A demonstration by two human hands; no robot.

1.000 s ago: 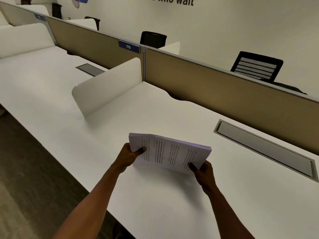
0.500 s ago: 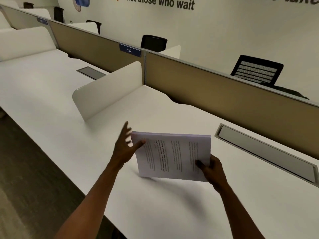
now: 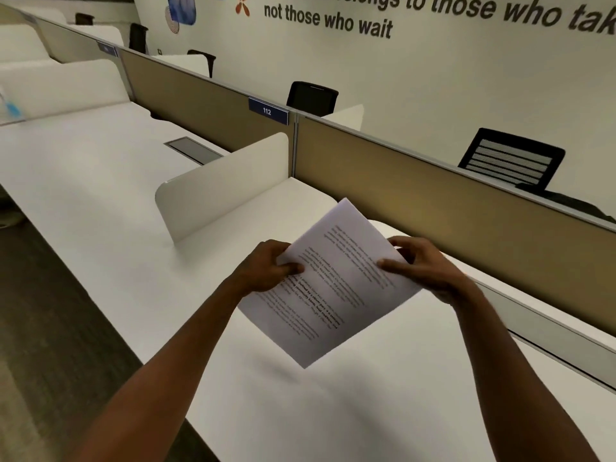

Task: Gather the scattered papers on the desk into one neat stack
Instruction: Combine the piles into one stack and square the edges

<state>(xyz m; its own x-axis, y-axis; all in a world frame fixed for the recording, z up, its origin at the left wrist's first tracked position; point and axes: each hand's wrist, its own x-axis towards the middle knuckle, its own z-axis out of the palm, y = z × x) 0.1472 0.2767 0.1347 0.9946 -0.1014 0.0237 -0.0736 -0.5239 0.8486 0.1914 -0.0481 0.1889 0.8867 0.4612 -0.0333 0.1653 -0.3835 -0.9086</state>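
A stack of white printed papers (image 3: 333, 288) hangs in the air above the white desk (image 3: 383, 411), turned so one corner points down and another points up. My left hand (image 3: 266, 266) pinches its left edge, thumb on top. My right hand (image 3: 423, 265) grips the right edge, thumb pressed on the top sheet. The sheets look aligned into one block; the back of the stack is hidden from me.
A low white divider (image 3: 220, 188) stands on the desk to the left of the papers. A tan partition (image 3: 466, 208) runs along the desk's far side, with black chairs (image 3: 510, 161) behind it. The desk's near edge drops to dark floor (image 3: 50, 328) at left.
The stack has been lifted higher and rotated onto a corner. My left hand, open half a second ago, has closed on the left edge; my right hand moved from the bottom corner up to the right edge.
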